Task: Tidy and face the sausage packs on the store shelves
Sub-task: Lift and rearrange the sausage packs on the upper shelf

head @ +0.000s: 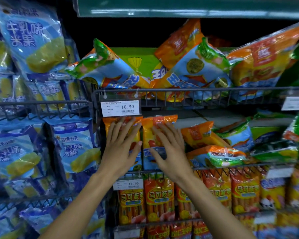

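Head view: 2 upright orange-blue sausage packs [158,135], left hand [120,149], right hand [171,152] flat on fronts.

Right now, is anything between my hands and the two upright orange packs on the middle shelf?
Nothing visible. The left hand and right hand lie flat against the orange packs, below the price tag.

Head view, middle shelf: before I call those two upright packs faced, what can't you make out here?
- Left pack: the left hand hides most of its front.
- Right pack: the right hand hides its centre.
- Price tag: only 16.90 reads; the rest is too small.
- Right-edge tag: cut off and blurred.
- Behind the top-shelf packs: too dark to see.
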Tool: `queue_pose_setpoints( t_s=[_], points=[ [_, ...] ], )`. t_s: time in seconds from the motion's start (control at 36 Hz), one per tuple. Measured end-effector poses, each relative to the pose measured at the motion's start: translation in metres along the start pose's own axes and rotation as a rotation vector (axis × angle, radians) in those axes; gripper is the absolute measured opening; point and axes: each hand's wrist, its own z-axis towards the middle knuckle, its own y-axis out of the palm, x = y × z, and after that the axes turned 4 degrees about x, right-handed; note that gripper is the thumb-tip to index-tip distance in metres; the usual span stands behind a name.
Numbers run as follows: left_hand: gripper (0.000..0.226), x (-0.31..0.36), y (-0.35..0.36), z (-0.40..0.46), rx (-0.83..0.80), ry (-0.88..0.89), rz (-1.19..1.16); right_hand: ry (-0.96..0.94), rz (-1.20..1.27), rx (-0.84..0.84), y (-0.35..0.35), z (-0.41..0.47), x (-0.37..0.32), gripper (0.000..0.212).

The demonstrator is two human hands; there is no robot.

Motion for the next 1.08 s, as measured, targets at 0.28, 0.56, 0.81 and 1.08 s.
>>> queue_pose_setpoints(
  t_s=[0.28, 0.56, 0.81, 1.08],
  points=[
    [0.044, 0.038, 0.027, -0.026, 0.154, 0.141, -0.289, 0.073, 0.037, 0.037, -0.047, -0.079, 0.019, 0.043],
    [0.063, 0.139, 0.043, -0.02, -0.122, 0.04, -0.574, 0.385, 0.013, 0.222, -0.112, -0.137, 0.067, 0.017],
    [0.068, 0.185, 0.068, 0.008, -0.133, -0.257, -0.706, 0.413, 0.098, 0.071, -0.134, -0.112, 0.117, 0.043],
    [0.062, 0.188, 0.082, 0.019, -0.061, -0.544, -0.837, 0.339, 0.258, 0.076, -0.137, -0.105, 0.139, 0.052]
  ],
)
